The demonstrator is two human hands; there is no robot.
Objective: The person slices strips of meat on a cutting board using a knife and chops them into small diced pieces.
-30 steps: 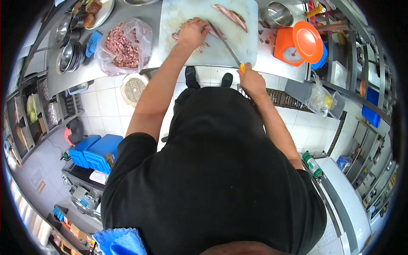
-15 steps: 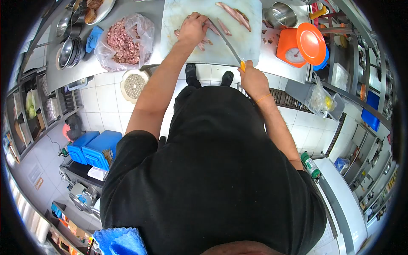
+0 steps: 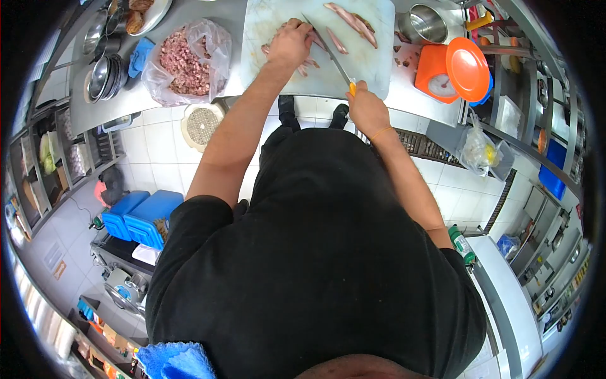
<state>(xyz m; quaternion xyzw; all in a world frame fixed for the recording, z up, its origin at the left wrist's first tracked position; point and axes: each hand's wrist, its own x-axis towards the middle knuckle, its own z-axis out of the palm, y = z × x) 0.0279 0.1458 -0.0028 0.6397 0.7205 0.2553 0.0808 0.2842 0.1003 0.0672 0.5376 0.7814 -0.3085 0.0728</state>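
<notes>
A white cutting board [image 3: 372, 76] lies on the steel counter in front of me. My left hand [image 3: 290, 45] rests on it with curled fingers, pressing down a piece of raw meat [image 3: 309, 63] that is partly hidden under the hand. My right hand [image 3: 369, 112] grips the yellow handle of a knife [image 3: 334, 58]. Its long blade slants across the board beside my left fingertips. Just right of the blade is a thin meat strip [image 3: 337, 42], and longer meat strips [image 3: 356, 24] lie near the board's far right.
Left of the board stands a clear plastic bag of chopped meat [image 3: 186, 63], beside a blue cloth [image 3: 140, 58] and stacked metal bowls [image 3: 104, 79]. To the right are a steel pot [image 3: 424, 24], dark scraps and an orange scale [image 3: 435, 76] with an orange plate [image 3: 467, 68].
My right hand has pushed the knife forward and a little left, so its tip reaches farther past my left fingers. The left hand stays on the meat. The view has shifted slightly.
</notes>
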